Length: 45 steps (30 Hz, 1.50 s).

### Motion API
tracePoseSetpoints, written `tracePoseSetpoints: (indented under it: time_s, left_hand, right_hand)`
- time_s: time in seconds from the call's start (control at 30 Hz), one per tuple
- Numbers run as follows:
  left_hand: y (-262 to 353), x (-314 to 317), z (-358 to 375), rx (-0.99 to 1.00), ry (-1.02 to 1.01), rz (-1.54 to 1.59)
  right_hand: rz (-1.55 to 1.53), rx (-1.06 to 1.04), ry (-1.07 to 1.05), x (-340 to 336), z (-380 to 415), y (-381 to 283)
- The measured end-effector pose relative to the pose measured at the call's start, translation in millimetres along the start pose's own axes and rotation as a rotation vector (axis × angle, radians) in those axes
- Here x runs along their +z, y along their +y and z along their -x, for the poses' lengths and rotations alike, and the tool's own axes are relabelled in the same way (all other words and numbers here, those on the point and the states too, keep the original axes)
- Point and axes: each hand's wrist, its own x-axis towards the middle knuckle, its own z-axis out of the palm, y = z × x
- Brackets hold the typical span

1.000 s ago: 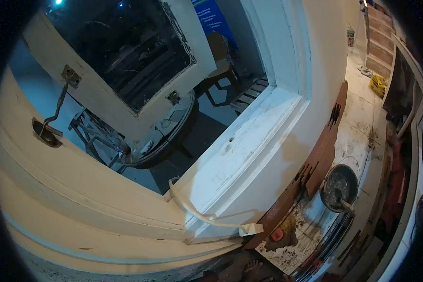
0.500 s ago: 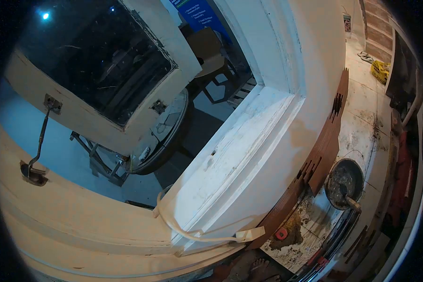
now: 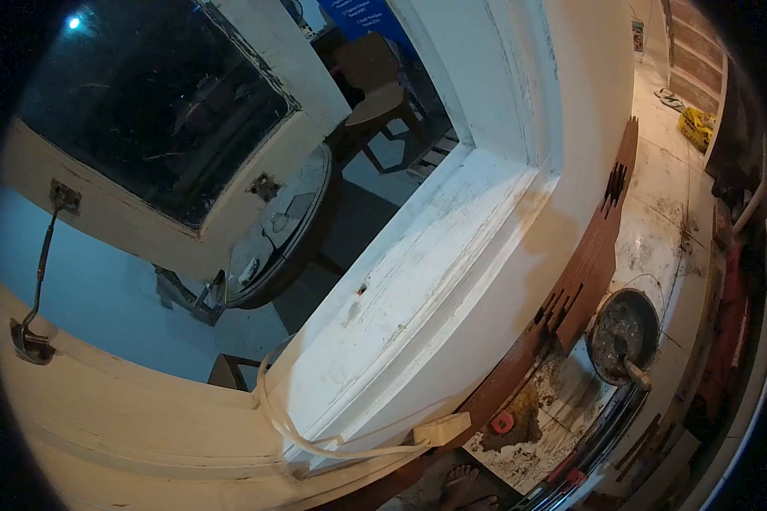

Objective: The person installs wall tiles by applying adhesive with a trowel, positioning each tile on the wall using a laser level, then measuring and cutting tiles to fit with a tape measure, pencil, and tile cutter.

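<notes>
Neither of my hands shows in the head view. Closest to me is a white window sill with a worn, stained surface. A pale cable loops over its lower corner and ends in a cream socket block against the wall. On the left, a window sash with dark glass stands swung out, held by a metal window hook fixed to the frame. Down on the right, a dark bucket holds grey wet mix and a trowel with a wooden handle.
Brown slatted boards lean along the wall. A red tape measure lies on dirty floor tiles near bare feet. Beyond the opening stand a round glass-topped table and a brown chair. A yellow bag sits farther off.
My view has shifted slightly, so the sash, hook and cable appear farther left. More of the chair inside shows. Nothing has visibly been picked up or put down.
</notes>
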Motion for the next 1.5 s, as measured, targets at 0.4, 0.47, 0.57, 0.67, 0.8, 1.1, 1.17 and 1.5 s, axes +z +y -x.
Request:
tracePoseSetpoints:
  time_s: [0.4, 0.47, 0.57, 0.67, 0.8, 1.1, 1.17, 1.5]
  left_hand:
    - [-24.8, 13.8, 16.4, -0.045, 0.021, 0.026]
    - [-24.2, 15.5, 20.3, -0.040, 0.042, 0.035]
    - [-25.1, 15.3, 26.1, -0.023, 0.082, 0.055]
    - [-28.9, 13.8, 24.1, -0.017, 0.113, 0.037]
    - [-65.9, 9.6, 15.0, 0.063, 0.214, -0.165]
    - [-109.0, 45.0, 41.8, 0.216, 0.046, -0.426]
    - [-107.3, 72.4, 60.0, -0.046, -0.007, -0.051]
    - [-106.1, 109.9, 95.3, -0.130, -0.259, 0.135]
  right_hand:
    - [-0.030, -0.093, 0.027, -2.1, -28.8, -25.9]
    - [-0.233, 0.180, -0.189, 3.8, -26.9, -9.1]
    - [-0.526, 0.586, -0.212, -6.2, -35.0, -14.2]
    - [0.525, -0.557, -0.192, -16.2, -53.5, 41.7]
    - [0.344, -0.043, -0.235, -37.3, -55.8, -8.7]
    - [-0.127, 0.495, 0.041, -49.9, -162.4, -99.6]
    - [-0.127, 0.543, 0.167, -30.2, -189.7, -102.3]
    - [0.369, 0.305, 0.031, 38.5, -305.1, -170.7]
